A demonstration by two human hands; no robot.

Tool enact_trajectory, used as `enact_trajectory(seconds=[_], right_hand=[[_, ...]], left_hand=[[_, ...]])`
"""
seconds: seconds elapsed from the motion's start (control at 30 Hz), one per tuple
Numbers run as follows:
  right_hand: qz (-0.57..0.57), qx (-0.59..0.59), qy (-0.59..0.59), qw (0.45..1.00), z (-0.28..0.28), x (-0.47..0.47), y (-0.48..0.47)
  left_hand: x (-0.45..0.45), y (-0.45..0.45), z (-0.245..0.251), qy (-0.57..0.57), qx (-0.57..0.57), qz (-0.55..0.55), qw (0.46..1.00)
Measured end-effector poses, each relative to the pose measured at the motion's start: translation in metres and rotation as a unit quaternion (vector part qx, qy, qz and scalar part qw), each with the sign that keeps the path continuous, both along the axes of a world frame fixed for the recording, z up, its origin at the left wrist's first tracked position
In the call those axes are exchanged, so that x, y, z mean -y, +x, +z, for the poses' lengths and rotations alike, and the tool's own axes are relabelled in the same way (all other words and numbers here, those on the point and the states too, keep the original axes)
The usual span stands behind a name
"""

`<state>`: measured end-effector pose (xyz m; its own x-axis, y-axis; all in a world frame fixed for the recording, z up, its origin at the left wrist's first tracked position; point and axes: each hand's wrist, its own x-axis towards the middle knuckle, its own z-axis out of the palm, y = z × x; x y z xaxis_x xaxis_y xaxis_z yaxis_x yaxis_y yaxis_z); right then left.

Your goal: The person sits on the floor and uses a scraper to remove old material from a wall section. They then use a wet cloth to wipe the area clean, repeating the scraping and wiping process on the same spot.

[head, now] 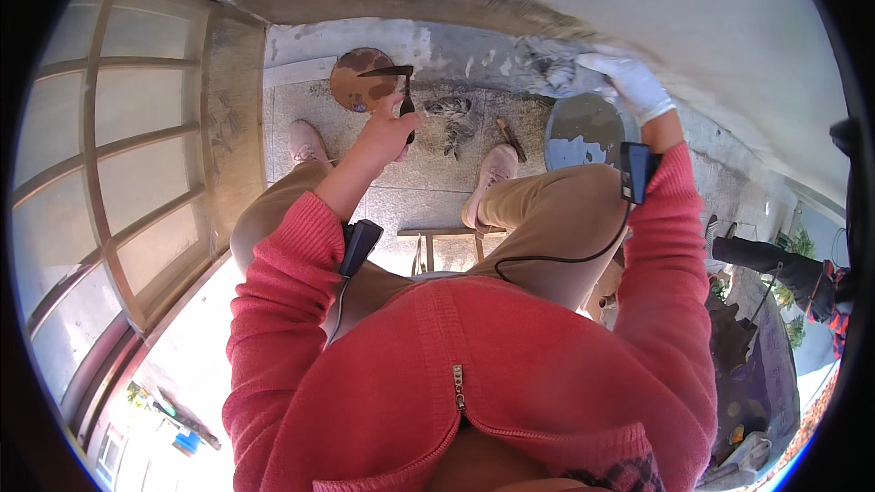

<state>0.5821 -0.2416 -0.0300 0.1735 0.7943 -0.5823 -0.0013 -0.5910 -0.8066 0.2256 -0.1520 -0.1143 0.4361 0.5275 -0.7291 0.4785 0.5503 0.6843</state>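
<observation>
In my bare left hand [386, 133] is the black handle of a small dark trowel [386, 72], seen nearly edge-on. Its blade points left over a round reddish-brown basin or disc [345, 85] with darker patches. My right hand [636, 85], in a white glove, reaches to the foot of the wall, its fingers at a crumpled, wet grey rag [554, 68]; the exact grip is partly hidden. That rag lies against a grey, damp-looking band [472, 55] along the wall base. Just below the glove stands a round bucket of grey water [584, 130].
A grey crumpled cloth [454, 123] and a wooden-handled tool [510, 140] lie on the tiles between my shoes. A glazed wooden door [147, 137] stands at left. Behind my legs is a wooden frame [431, 246]. At far right is another person's dark trouser leg [759, 260].
</observation>
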Motion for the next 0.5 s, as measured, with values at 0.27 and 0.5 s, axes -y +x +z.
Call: enact_trajectory(seconds=[0.27, 0.5], right_hand=[[-0.245, 0.066, -0.03, 0.967, -0.016, 0.164, 0.119], [-0.301, 0.099, -0.232, 0.92, -0.213, 0.252, 0.133]], left_hand=[[0.012, 0.002, -0.05, 0.108, -0.046, -0.076, 0.99], [0.032, -0.016, -0.101, 0.222, -0.154, -0.145, 0.952]])
